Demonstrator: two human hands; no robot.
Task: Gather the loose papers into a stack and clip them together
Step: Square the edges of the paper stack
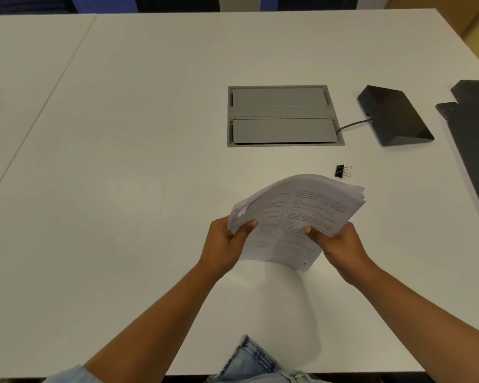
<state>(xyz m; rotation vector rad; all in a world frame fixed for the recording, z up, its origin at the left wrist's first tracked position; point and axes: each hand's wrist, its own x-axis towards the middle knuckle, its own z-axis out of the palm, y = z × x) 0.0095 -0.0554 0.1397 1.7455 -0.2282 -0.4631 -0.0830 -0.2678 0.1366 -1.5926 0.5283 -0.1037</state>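
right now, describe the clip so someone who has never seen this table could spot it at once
On the white table, find the grey rectangular hatch set into its top. Just nearer than its right corner, beyond the held stack of printed white papers, lies a small black binder clip. It is far smaller than the black wedge-shaped box and has two silver wire handles.

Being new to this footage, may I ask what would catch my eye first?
A curved stack of papers is held at the centre, the left hand gripping its left edge, the right hand its right. Just beyond it, a black clip lies on the white table.
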